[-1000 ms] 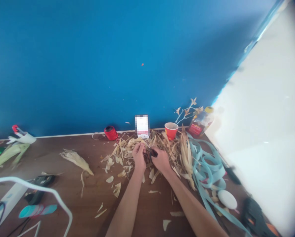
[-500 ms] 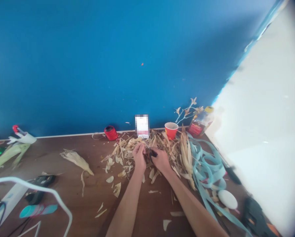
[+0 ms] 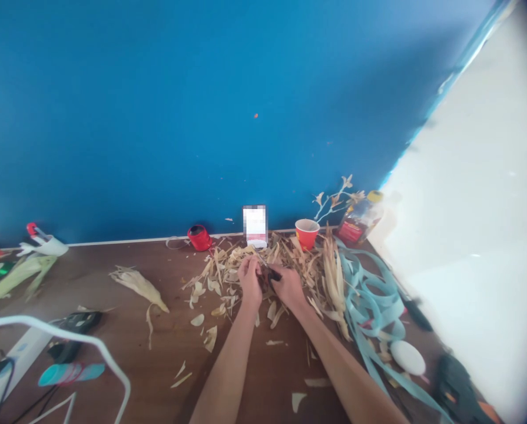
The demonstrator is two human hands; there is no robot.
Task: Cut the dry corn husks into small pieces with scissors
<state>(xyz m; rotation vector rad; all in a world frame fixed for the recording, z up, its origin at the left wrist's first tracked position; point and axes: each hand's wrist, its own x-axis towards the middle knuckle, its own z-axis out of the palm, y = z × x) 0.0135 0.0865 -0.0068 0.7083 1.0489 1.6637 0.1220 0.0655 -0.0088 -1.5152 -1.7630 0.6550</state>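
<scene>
Over a heap of dry husk pieces (image 3: 221,265), my two hands are close together. My right hand (image 3: 287,285) is closed on the black handles of small scissors (image 3: 273,273), whose blades point up and left toward my left fingertips. My left hand (image 3: 250,280) is pinched, and what it holds is too small to make out. Just behind the hands a lit phone (image 3: 255,227) leans upright against the blue wall. A red paper cup (image 3: 307,235) stands right of the phone, and a husk bundle (image 3: 334,274) lies right of my right hand.
Light-blue ribbon (image 3: 373,294) lies tangled at the right, beside a white oval object (image 3: 408,357) and a clear bottle (image 3: 358,224). Left are a red tin (image 3: 199,237), another husk (image 3: 139,287), a power strip (image 3: 18,359) and a white cable (image 3: 86,338).
The whole view has shifted very slightly, so things sit a little further right. Both hands keep nearly the same pose and place over the husk pieces.
</scene>
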